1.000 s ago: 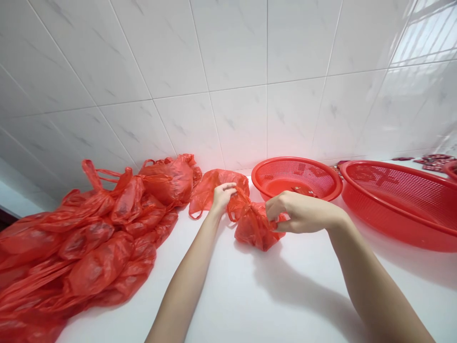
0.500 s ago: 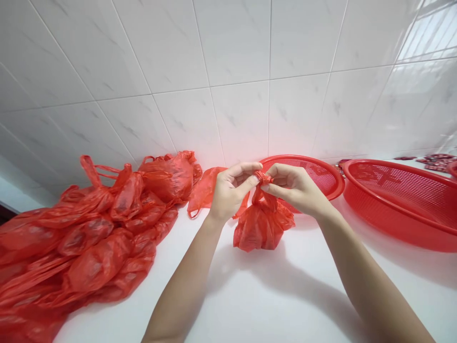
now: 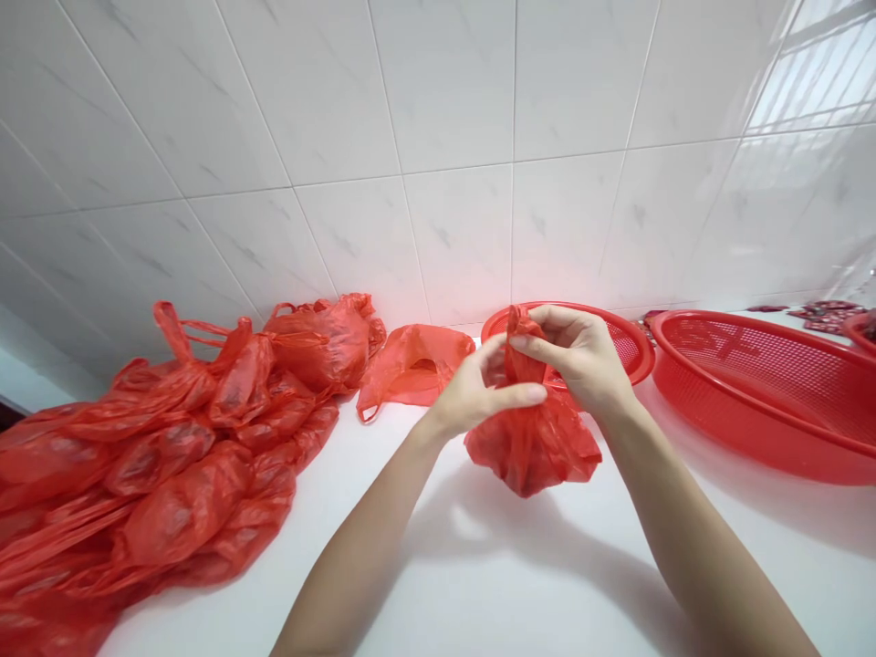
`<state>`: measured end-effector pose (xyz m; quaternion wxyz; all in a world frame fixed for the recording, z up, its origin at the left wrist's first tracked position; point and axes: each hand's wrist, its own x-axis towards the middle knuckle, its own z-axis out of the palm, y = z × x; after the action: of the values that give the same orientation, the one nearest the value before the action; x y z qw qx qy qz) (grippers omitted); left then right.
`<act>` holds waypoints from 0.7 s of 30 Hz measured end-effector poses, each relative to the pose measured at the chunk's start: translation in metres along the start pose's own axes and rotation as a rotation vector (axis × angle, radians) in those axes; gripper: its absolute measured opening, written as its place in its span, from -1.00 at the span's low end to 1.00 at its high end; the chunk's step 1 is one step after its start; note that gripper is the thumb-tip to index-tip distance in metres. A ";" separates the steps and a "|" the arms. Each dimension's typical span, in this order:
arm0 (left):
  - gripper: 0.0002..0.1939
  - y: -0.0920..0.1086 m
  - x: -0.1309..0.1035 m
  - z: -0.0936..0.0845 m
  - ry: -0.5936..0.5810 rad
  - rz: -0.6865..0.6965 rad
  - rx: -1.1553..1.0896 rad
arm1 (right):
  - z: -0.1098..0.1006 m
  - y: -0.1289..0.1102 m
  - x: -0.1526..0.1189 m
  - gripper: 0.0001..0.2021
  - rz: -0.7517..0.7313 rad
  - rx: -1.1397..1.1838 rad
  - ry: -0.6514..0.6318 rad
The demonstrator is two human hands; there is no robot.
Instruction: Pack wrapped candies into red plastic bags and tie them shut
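A filled red plastic bag point(image 3: 530, 449) hangs just above the white tabletop, its neck gathered upright. My right hand point(image 3: 581, 356) pinches the top of that neck between thumb and fingers. Lower down, my left hand point(image 3: 479, 391) curls round the neck, its thumb lying across the front and its fingers partly hidden behind the plastic. What the bag contains cannot be made out. Behind my left hand, a flat red plastic bag point(image 3: 414, 360) lies on the table against the wall.
A big heap of filled red bags point(image 3: 192, 484) covers the left side. One red mesh basket point(image 3: 626, 351) stands behind my hands, and a larger red basket point(image 3: 759, 401) is at the right. Small dark red packets point(image 3: 831, 315) lie at the far right, by the tiled wall point(image 3: 452, 100).
Both hands and the bag have shifted a little to the right. My left hand has slid from the top of the bag down to its neck, while the right still pinches the top.
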<state>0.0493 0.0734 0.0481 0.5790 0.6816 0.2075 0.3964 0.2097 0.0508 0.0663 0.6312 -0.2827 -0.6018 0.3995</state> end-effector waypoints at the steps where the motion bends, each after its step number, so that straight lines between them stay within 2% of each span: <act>1: -0.59 -0.004 0.001 0.005 -0.025 -0.029 0.017 | -0.001 0.000 0.000 -0.83 -0.003 -0.009 0.028; 3: -0.77 -0.013 0.003 0.012 -0.007 -0.064 0.048 | -0.003 -0.001 0.001 -0.79 -0.009 -0.031 0.076; 6: -0.87 -0.026 0.007 0.018 0.058 -0.060 0.082 | -0.007 -0.005 0.004 -0.79 -0.049 -0.083 0.122; 14: -0.91 -0.046 0.010 0.013 0.018 -0.029 0.183 | -0.015 -0.013 0.005 -0.77 -0.153 -0.186 0.261; 17: -0.87 -0.047 0.010 0.010 0.006 -0.060 0.228 | -0.016 -0.012 0.005 -0.73 -0.124 -0.169 0.273; 21: -0.81 -0.047 0.011 0.002 -0.072 -0.135 0.208 | -0.017 -0.012 0.004 -0.70 -0.060 -0.140 0.270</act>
<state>0.0663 0.0919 0.0065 0.5375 0.7363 0.2720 0.3082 0.2278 0.0505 0.0764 0.6967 -0.3589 -0.5462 0.2957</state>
